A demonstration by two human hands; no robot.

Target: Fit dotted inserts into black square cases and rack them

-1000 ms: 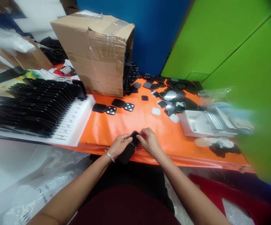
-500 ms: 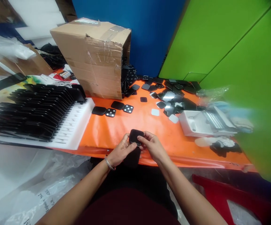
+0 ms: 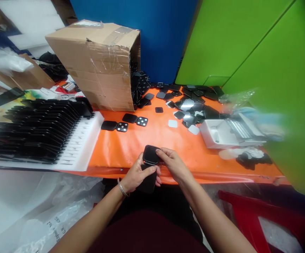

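A black hinged plate (image 3: 151, 155), with a square recessed panel joined to a longer panel below, is held over the table's front edge. My left hand (image 3: 138, 175) is closed around its left side, the thumb lying across near the hinge. My right hand (image 3: 172, 162) pinches the right edge of the square panel between thumb and fingers. Two similar hinged pieces lie beyond my hands, a nearer one (image 3: 114, 126) and a farther one (image 3: 135, 119), each with pale dots on its square part. A single dark square (image 3: 159, 110) lies to their right.
On the orange table (image 3: 115, 151), a white foam rack (image 3: 85, 154) of upright black plates stands left. Behind is a cardboard box (image 3: 107, 70) spilling black pieces. Loose dark and grey squares (image 3: 191, 114) and a white open box (image 3: 215, 133) lie right. A red stool (image 3: 247, 214) stands below.
My right thumb has moved from the middle of the square panel to its right edge. The panel's recessed face shows more now. The view has shifted slightly.
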